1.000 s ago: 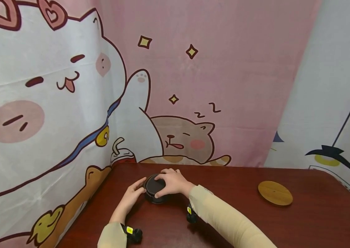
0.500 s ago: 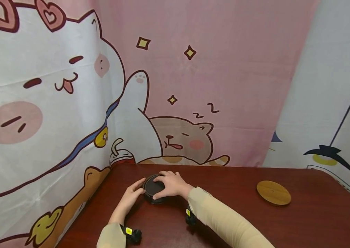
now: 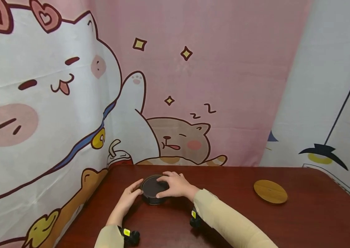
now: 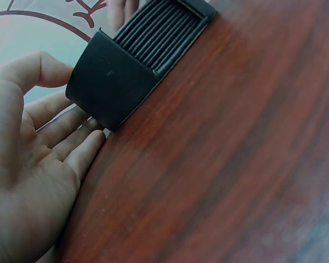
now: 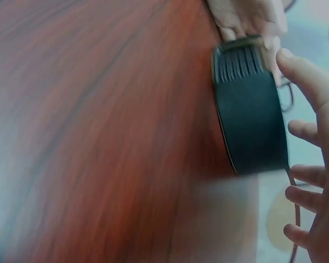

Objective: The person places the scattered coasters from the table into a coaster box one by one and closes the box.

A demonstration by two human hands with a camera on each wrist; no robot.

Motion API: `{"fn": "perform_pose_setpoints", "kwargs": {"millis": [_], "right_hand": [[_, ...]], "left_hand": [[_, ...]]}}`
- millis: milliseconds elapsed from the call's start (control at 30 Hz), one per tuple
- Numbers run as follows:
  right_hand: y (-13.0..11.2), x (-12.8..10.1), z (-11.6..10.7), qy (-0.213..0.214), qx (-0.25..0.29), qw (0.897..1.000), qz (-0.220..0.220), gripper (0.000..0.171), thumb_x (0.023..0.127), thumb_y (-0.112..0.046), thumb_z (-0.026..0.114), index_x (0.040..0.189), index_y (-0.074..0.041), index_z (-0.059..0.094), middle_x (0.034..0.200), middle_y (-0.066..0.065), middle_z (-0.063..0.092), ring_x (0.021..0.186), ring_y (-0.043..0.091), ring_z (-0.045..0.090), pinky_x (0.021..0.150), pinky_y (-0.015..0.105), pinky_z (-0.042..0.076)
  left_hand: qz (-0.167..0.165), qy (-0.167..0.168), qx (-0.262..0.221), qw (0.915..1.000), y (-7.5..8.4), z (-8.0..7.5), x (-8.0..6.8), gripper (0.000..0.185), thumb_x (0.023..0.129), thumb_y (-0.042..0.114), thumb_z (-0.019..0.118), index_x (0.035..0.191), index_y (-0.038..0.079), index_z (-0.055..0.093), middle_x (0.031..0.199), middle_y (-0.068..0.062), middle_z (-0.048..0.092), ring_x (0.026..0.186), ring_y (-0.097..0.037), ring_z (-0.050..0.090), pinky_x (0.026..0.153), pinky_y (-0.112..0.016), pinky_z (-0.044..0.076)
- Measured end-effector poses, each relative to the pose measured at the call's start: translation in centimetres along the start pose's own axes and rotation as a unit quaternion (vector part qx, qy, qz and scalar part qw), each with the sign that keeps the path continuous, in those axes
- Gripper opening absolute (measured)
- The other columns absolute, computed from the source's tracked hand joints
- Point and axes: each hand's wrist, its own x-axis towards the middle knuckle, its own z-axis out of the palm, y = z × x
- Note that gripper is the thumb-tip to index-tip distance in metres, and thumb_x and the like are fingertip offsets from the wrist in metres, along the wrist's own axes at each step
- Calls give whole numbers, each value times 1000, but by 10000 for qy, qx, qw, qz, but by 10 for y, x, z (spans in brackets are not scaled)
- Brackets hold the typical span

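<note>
A round black coaster holder (image 3: 154, 187) stands on the table, with dark coasters stacked inside. Ridged edges of the coasters (image 4: 162, 35) show through its side opening in both wrist views. My left hand (image 3: 127, 199) is at the holder's left side, thumb and fingertips right at the wall (image 4: 112, 82). Its fingers are fairly straight. Over the holder's right side my right hand (image 3: 177, 186) spreads its thumb and fingers. In the right wrist view a gap shows between the right fingers (image 5: 304, 131) and the holder's wall.
A round wooden disc (image 3: 270, 191) lies on the right part of the reddish-brown table (image 3: 224, 213). Behind the table hangs a printed cloth (image 3: 237, 86) with cartoon animals. Each wrist carries a small black camera (image 3: 130, 237).
My right hand has shifted slightly right relative to the holder, and more of the round top shows. The left hand keeps its place at the side. The whole head view has turned a little right.
</note>
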Motion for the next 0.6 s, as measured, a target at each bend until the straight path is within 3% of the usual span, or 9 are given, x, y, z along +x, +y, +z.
{"fn": "perform_pose_setpoints", "kwargs": {"millis": [300,467,600], "right_hand": [[63,-57,-36,306,491,9962,657,75,75,-60,71,137,-22,56,149,15,38,135,37,33,97,71,21],[109,-108,-61,612,386,9897,1237,77,74,-58,73,138,-20,55,150,21,34,135,43,30,94,72,22],[142,-152,-78,990,158,9784,1809,79,74,-56,74,138,-16,54,149,26,34,133,49,31,91,73,22]], "left_hand": [[-44,18,46,10000,2,-8,-4,57,87,4,56,143,5,48,141,-19,49,132,-32,40,104,-50,29],[-46,-127,40,9999,3,-7,-6,56,89,4,55,144,5,46,144,-20,46,135,-32,36,105,-50,27],[-30,-231,4,9997,5,-4,-5,57,89,5,55,145,6,45,144,-20,45,135,-31,35,106,-50,26]]}}
